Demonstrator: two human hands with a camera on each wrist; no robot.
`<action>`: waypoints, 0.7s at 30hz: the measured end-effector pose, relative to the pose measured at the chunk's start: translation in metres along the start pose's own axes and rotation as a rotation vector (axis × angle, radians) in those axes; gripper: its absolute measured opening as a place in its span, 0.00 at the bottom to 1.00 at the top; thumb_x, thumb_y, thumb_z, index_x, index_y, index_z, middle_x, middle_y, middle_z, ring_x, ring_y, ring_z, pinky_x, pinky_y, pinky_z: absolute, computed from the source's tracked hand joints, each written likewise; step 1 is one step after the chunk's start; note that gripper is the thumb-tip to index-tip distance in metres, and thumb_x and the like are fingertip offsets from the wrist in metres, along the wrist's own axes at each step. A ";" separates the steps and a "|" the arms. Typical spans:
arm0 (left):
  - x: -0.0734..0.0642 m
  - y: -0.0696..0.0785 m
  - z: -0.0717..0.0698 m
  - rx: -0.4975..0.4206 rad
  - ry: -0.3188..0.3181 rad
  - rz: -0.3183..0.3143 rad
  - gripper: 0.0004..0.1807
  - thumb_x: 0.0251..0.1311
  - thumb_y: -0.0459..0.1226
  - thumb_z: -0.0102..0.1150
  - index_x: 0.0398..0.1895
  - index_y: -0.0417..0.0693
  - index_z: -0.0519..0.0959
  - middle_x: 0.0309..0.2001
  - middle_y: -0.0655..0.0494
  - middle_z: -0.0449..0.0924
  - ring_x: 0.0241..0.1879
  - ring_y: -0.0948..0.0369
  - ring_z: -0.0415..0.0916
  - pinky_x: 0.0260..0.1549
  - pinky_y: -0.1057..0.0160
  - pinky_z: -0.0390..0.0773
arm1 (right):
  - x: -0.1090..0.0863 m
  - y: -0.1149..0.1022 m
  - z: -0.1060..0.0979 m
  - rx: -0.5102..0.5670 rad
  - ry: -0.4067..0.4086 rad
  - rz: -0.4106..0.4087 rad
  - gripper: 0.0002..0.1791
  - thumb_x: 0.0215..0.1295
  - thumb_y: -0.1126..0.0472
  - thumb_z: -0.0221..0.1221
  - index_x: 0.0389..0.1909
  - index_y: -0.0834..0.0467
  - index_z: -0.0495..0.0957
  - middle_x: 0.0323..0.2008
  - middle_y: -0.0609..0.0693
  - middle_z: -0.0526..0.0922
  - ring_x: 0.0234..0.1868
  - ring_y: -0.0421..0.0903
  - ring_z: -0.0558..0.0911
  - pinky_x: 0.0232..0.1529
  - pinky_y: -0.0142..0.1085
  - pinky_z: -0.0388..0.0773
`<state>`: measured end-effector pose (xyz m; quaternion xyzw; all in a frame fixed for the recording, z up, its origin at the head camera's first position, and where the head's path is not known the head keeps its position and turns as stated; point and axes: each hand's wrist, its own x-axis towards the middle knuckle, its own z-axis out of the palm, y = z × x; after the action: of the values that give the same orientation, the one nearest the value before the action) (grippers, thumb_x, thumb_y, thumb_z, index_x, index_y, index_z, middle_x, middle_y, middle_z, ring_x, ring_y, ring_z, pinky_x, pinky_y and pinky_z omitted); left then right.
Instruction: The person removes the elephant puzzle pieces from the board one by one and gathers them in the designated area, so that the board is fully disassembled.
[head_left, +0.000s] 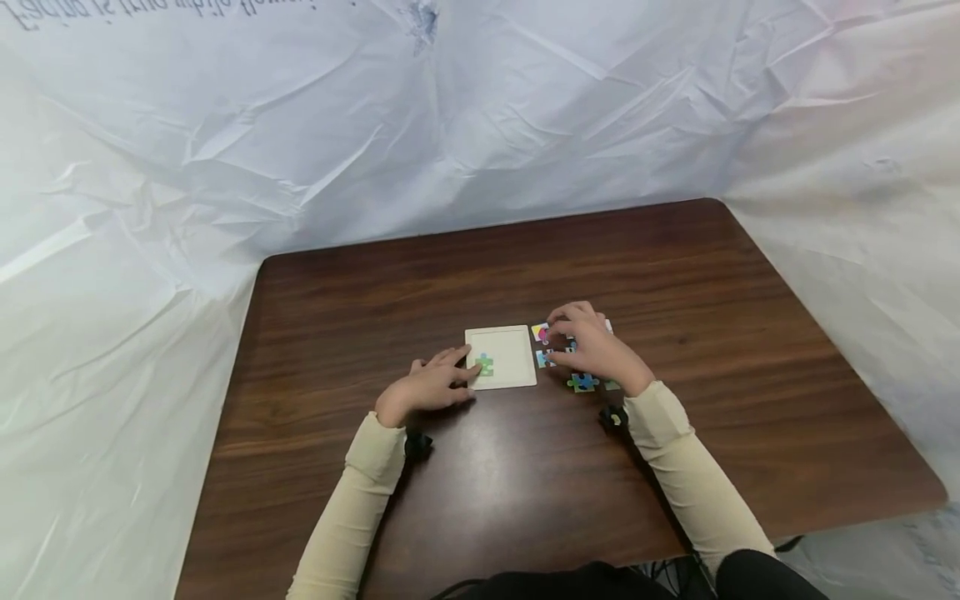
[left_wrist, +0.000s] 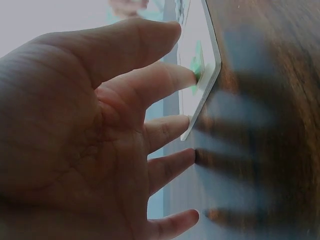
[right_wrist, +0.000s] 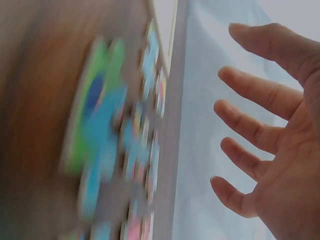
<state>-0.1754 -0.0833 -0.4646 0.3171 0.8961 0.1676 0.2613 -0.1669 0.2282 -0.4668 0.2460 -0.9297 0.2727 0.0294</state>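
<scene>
A shallow cream puzzle tray (head_left: 516,357) lies on the table with a green jigsaw piece (head_left: 484,367) in its near left corner. My left hand (head_left: 426,388) is at the tray's left side, fingers spread; in the left wrist view the index fingertip (left_wrist: 187,77) touches or nearly touches the green piece. Right of the tray, my right hand (head_left: 591,348) hovers over loose jigsaw pieces, its fingers apart and nothing between them. A green and blue piece (right_wrist: 95,115) looms blurred in the right wrist view. The hand partly hides several pieces in the head view.
A brown wood-grain table (head_left: 360,308) carries everything. A yellow and pink piece (head_left: 539,332) and a light blue piece (head_left: 542,359) lie along the tray's right edge. White plastic sheeting (head_left: 480,125) hangs behind the table and at its sides.
</scene>
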 end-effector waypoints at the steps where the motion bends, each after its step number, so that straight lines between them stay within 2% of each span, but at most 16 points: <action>1: 0.001 0.001 0.000 0.003 0.000 0.000 0.29 0.76 0.47 0.53 0.78 0.56 0.64 0.82 0.53 0.39 0.80 0.48 0.36 0.67 0.28 0.41 | 0.005 -0.004 0.002 0.001 0.003 -0.006 0.11 0.59 0.59 0.73 0.39 0.60 0.87 0.54 0.59 0.77 0.62 0.62 0.65 0.54 0.62 0.58; 5: 0.004 0.003 0.001 0.009 0.001 0.002 0.30 0.76 0.48 0.52 0.78 0.56 0.62 0.82 0.52 0.40 0.80 0.48 0.36 0.67 0.29 0.41 | 0.026 -0.021 0.014 -0.024 -0.031 -0.034 0.11 0.59 0.59 0.73 0.39 0.60 0.86 0.54 0.58 0.78 0.61 0.62 0.67 0.54 0.61 0.60; 11: 0.006 0.007 0.002 0.017 -0.002 0.006 0.30 0.76 0.48 0.53 0.78 0.56 0.63 0.82 0.51 0.41 0.79 0.49 0.38 0.66 0.28 0.44 | 0.048 -0.038 0.036 -0.106 -0.155 -0.053 0.13 0.59 0.57 0.73 0.42 0.58 0.86 0.57 0.56 0.77 0.63 0.59 0.67 0.57 0.59 0.61; 16: 0.006 0.008 0.002 0.017 -0.003 0.007 0.31 0.75 0.48 0.54 0.78 0.56 0.63 0.82 0.52 0.41 0.79 0.49 0.39 0.66 0.30 0.46 | 0.056 -0.044 0.049 -0.189 -0.215 -0.040 0.13 0.58 0.55 0.74 0.40 0.56 0.87 0.58 0.55 0.77 0.64 0.57 0.66 0.56 0.56 0.61; 21: 0.007 0.009 0.001 0.017 -0.010 0.009 0.31 0.75 0.48 0.54 0.78 0.56 0.62 0.82 0.52 0.41 0.79 0.49 0.39 0.66 0.31 0.46 | 0.058 -0.046 0.053 -0.196 -0.229 -0.027 0.12 0.56 0.54 0.76 0.36 0.56 0.88 0.57 0.54 0.77 0.64 0.56 0.66 0.55 0.56 0.62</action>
<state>-0.1755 -0.0722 -0.4637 0.3242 0.8948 0.1595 0.2623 -0.1916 0.1413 -0.4786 0.2840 -0.9457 0.1501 -0.0494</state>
